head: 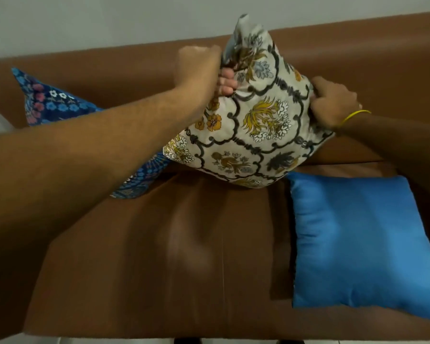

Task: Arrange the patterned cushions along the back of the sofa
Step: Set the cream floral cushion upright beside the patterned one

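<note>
A cream cushion (256, 125) with yellow flowers and a dark lattice print stands tilted on one corner against the brown sofa's backrest (358, 60), near the middle. My left hand (204, 70) grips its upper left edge, and my right hand (333, 105), with a yellow band at the wrist, grips its right edge. A dark blue floral cushion (55, 103) leans against the backrest at the left, partly hidden behind my left forearm.
A plain blue cushion (363, 242) lies flat on the right side of the sofa seat (159, 256). A pale wall (109, 21) rises behind the sofa. The seat's front edge runs along the bottom of the view.
</note>
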